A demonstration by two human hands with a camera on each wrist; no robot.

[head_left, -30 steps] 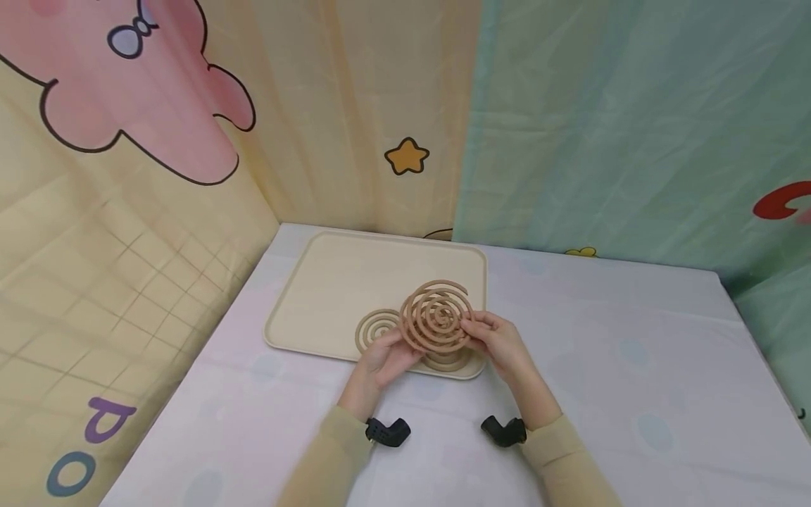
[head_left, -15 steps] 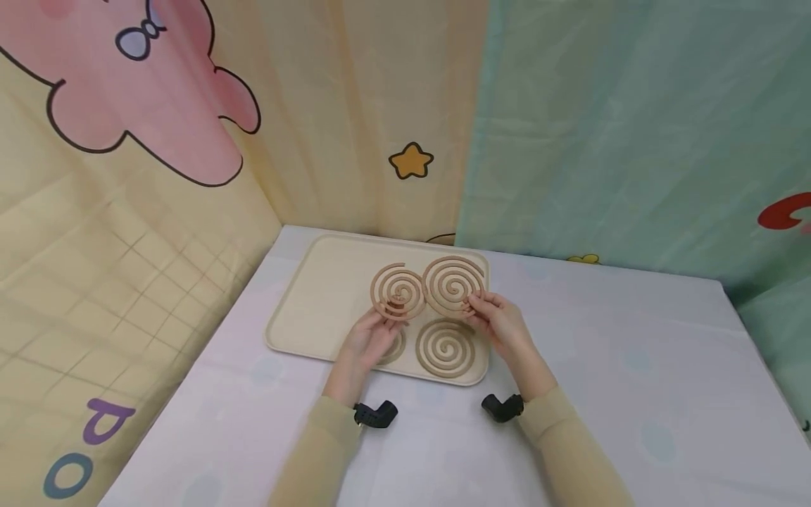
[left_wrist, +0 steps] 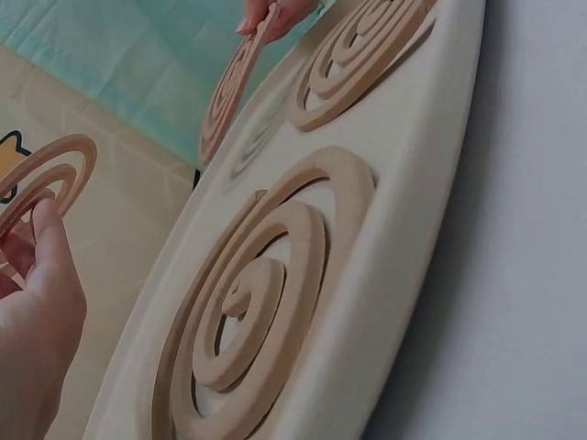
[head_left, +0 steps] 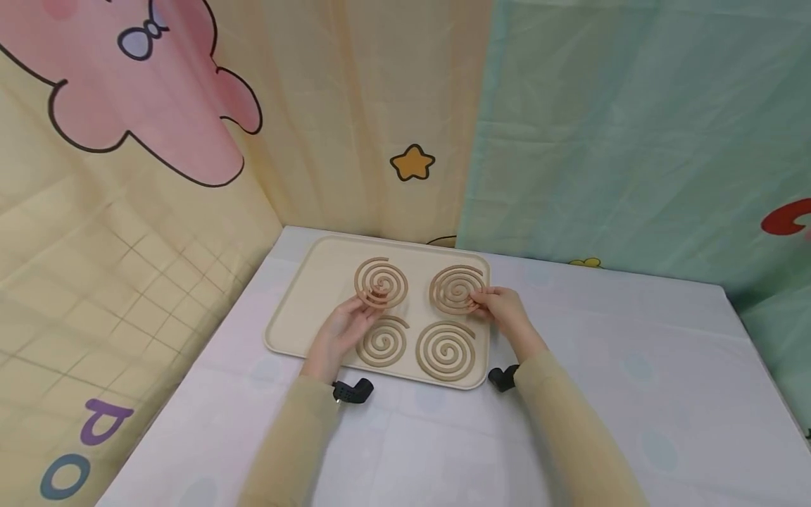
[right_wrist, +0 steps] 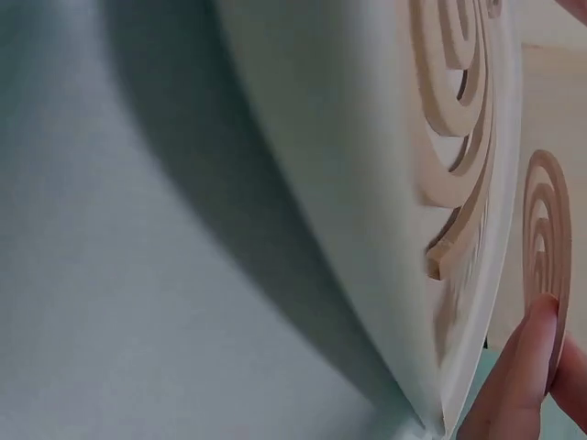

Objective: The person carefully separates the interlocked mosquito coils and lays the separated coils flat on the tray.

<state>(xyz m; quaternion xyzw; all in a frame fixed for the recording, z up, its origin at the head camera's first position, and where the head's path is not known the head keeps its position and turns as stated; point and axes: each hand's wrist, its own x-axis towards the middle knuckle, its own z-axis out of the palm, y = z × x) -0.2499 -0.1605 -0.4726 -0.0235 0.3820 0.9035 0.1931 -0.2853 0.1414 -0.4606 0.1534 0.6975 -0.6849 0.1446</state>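
Two brown mosquito coils are held above the back half of a cream tray (head_left: 310, 299). My left hand (head_left: 338, 331) pinches the left mosquito coil (head_left: 381, 284) by its lower part; in the left wrist view, thumb and fingers grip its rings. At the tray's right side, my right hand (head_left: 503, 310) pinches the other mosquito coil (head_left: 456, 289) at its right edge, and the right wrist view shows that coil (right_wrist: 548, 229) between thumb and fingers. Two more coils lie flat on the tray's front part: one at left (head_left: 383, 342), partly behind my left hand, and one at right (head_left: 446, 351).
The tray rests on a table with a pale patterned cloth (head_left: 608, 380), near its back edge. Printed curtains (head_left: 355, 105) hang behind and to the left. A black wrist camera (head_left: 353, 391) sits on each wrist.
The two held coils, overlapping one second ago, have been drawn apart. My left hand has moved left and back with one; the right hand has moved slightly back and right with the other.
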